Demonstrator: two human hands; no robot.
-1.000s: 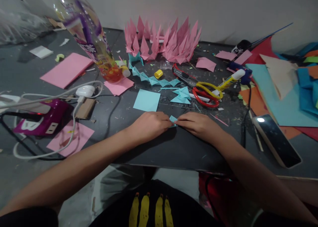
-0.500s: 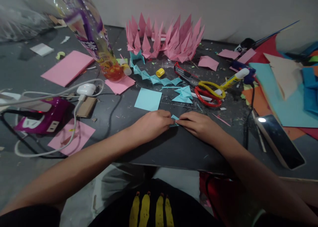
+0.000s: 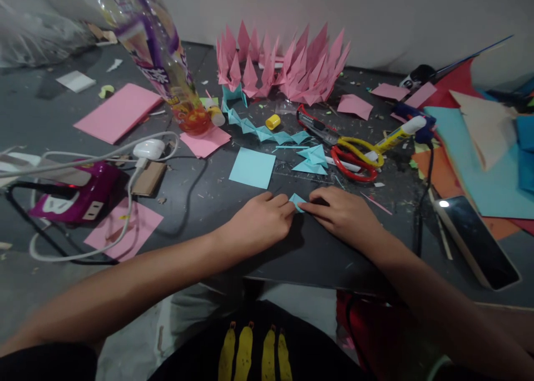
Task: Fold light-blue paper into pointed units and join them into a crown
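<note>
My left hand (image 3: 261, 221) and my right hand (image 3: 344, 214) meet on the dark table (image 3: 292, 253), fingertips pinched on a small folded light-blue paper piece (image 3: 297, 201). Most of the piece is hidden under the fingers. Just beyond lies a flat light-blue paper square (image 3: 252, 168). Folded blue units (image 3: 311, 159) and a chain of blue units (image 3: 261, 132) lie farther back. A ring of pink folded spikes (image 3: 286, 67) stands at the rear.
Red-and-yellow scissors (image 3: 354, 156), a red cutter (image 3: 311, 124), a glue stick (image 3: 400, 133) and a yellow cap (image 3: 273, 122) lie behind. A phone (image 3: 475, 241) and coloured sheets (image 3: 479, 158) sit right. A plastic bottle (image 3: 161, 58), pink paper (image 3: 119, 112), a purple charger (image 3: 73, 194) and cables sit left.
Both hands keep pinching the blue piece. A little more of it now shows between the fingertips. The view has shifted slightly.
</note>
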